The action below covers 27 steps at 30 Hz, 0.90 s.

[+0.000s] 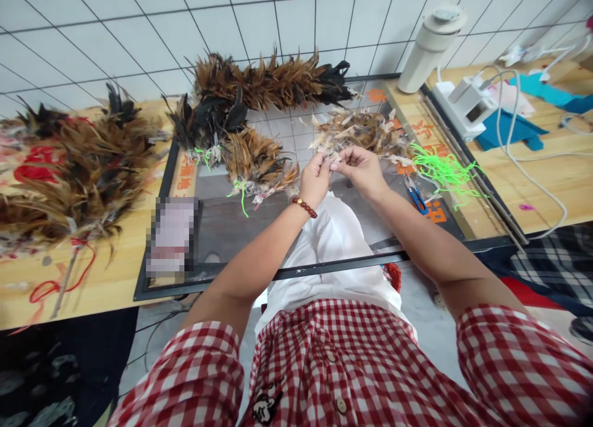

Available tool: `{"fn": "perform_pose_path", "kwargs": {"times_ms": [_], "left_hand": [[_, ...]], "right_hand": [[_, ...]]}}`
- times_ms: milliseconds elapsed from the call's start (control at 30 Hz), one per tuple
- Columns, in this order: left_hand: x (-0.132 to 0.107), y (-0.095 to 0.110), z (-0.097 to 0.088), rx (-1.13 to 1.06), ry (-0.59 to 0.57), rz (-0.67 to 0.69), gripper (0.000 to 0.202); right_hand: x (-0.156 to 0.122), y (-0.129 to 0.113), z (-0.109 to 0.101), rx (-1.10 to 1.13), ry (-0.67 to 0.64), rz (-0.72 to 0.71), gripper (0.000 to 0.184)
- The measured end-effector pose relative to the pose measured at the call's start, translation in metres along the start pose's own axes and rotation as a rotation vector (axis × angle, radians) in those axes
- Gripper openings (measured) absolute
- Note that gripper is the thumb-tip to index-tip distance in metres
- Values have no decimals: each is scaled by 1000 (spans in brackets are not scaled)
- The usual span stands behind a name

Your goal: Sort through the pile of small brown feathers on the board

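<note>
My left hand (315, 180) and my right hand (359, 169) meet over the glass tabletop, fingers pinched together at the near edge of a loose pile of brown and pale feathers (365, 131). Small pale feather ends show between the fingertips; how many is too small to tell. To the left of my hands lies a bunch of orange-brown feathers (257, 158) with bright green string at its base. Black feathers (213, 124) sit behind that bunch. Blue thread snips (416, 195) and a tangle of neon green strings (442, 167) lie to the right of my right hand.
A long brown feather strip (264, 81) lies along the tiled wall. A white thermos (430, 50) and a power strip (466, 105) with cables stand at right. A blurred-out phone-like object (172, 235) rests front left. More feathers (92, 161) cover the left table.
</note>
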<state>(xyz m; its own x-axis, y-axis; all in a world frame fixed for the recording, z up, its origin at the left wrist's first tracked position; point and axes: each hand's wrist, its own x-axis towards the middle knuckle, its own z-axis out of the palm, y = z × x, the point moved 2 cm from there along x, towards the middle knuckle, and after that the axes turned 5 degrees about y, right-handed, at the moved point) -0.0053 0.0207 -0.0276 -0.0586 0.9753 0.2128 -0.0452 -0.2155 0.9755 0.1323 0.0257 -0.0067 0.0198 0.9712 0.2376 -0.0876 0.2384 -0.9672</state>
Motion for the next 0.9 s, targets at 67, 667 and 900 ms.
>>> {"fn": "perform_pose_path", "kwargs": {"times_ms": [67,667,900], "left_hand": [[0,1,-2,41,-7,-36,25],[-7,21,-22,260,-324,-85,30],[-3,16,-25,136,-361,-233,35]], "right_hand": [[-1,3,1,5,6,19,56],[-8,10,-13,-28,29,214,61],[-16,6,-11,33,-76,232,62]]}}
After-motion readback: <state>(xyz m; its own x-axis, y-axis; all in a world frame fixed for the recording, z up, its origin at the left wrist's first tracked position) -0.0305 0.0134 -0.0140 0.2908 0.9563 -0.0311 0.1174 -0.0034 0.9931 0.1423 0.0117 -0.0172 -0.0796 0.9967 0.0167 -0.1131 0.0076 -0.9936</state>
